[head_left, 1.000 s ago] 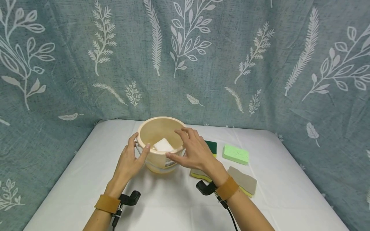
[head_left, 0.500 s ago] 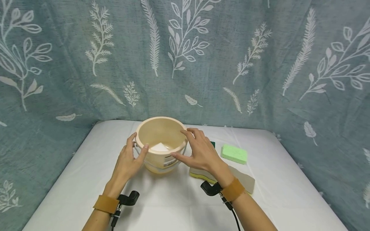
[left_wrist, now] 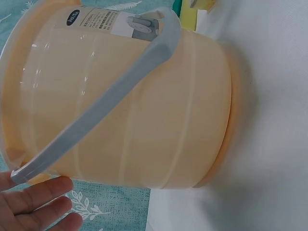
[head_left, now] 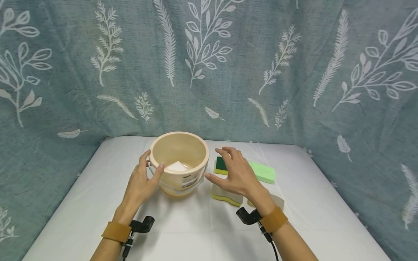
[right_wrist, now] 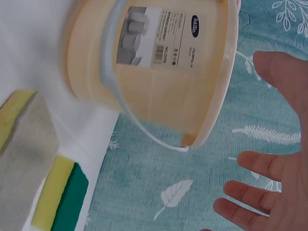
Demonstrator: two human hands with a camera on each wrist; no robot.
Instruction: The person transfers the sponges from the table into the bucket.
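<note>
A cream plastic bucket [head_left: 179,177] with a grey-blue handle [left_wrist: 106,106] stands upright on the table. Inside it lies a white block [head_left: 177,166], partly hidden by the front rim. My left hand [head_left: 140,181] is at the bucket's left side, its loosely extended fingers touching near the handle's pivot and its thumb at the front rim. To the right of the bucket and apart from it, my right hand [head_left: 236,174] is spread with nothing in it. Around and below that hand lie a dark green and yellow sponge [head_left: 221,166], a grey and yellow sponge [head_left: 226,195] and a light green sponge [head_left: 264,172].
Another greyish sponge [head_left: 278,203] is mostly hidden behind the right wrist. A white cloth covers the table [head_left: 186,228]. A teal leaf-patterned curtain [head_left: 241,72] hangs along the back and sides. Each wrist wears a strap with a small camera and cable.
My right hand has moved right, away from the bucket's right rim and over the sponges. The left hand stays at the bucket. The whole view has shifted slightly.
</note>
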